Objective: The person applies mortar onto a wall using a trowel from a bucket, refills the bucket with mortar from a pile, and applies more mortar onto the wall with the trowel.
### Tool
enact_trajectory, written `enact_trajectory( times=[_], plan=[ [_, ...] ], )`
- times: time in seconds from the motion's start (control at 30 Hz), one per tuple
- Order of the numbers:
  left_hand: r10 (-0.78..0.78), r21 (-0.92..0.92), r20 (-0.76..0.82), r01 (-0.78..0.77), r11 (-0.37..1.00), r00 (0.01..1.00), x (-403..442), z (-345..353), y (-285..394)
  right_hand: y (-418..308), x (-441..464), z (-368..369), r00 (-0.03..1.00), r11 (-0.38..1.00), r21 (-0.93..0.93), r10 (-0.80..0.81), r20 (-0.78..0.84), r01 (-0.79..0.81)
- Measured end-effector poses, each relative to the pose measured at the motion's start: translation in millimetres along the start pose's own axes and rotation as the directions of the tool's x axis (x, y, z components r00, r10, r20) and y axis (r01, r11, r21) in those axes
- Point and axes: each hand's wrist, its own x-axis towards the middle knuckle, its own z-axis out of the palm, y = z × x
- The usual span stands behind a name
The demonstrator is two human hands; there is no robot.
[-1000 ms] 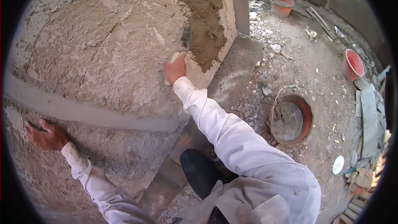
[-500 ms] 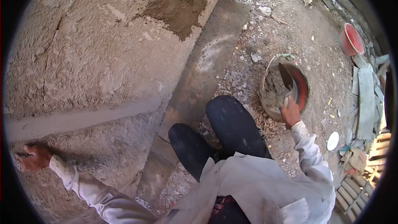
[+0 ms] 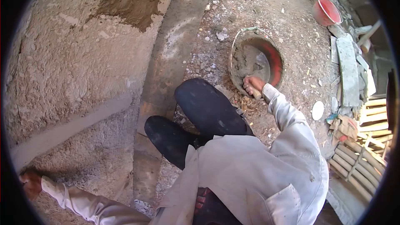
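Note:
My right hand [image 3: 253,85] is closed around the wooden handle of a trowel [image 3: 257,95] at the near rim of a bucket [image 3: 280,54]. Its blade is hidden behind my hand and in the mortar. Grey wet mortar [image 3: 246,58] lies inside the bucket, whose inner wall shows red on one side. At the far left, my left hand [image 3: 31,184] rests against the rough wall [image 3: 83,66], fingers stretched out and partly lost in the dark edge of the view. A darker patch of fresh mortar [image 3: 133,0] covers the upper part of the wall.
A flat board [image 3: 175,29] runs along the foot of the wall beside my knees. Rubble covers the ground. A red bucket [image 3: 327,10], a grey plank [image 3: 348,71], a white disc [image 3: 317,111] and a bamboo rack [image 3: 358,164] stand or lie to the right.
The trowel blade, raised above the mortar before, has gone down out of sight as my right hand turned over at the rim. The whole view has swung right.

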Motion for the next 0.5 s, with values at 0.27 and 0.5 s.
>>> enact_trajectory(
  times=[0.27,0.5],
  plan=[
    [0.07,0.033,-0.045,-0.068,0.997,0.997,-2.8,18.0,-24.2,-1.4,-71.0,25.4,0.963,0.946,0.248,-0.243,0.117,0.209],
    [-0.004,0.024,0.113,0.001,1.0,0.994,-11.3,3.7,-26.2,-10.7,-111.2,69.4,0.897,0.866,0.378,-0.41,0.163,0.327]
  ],
)
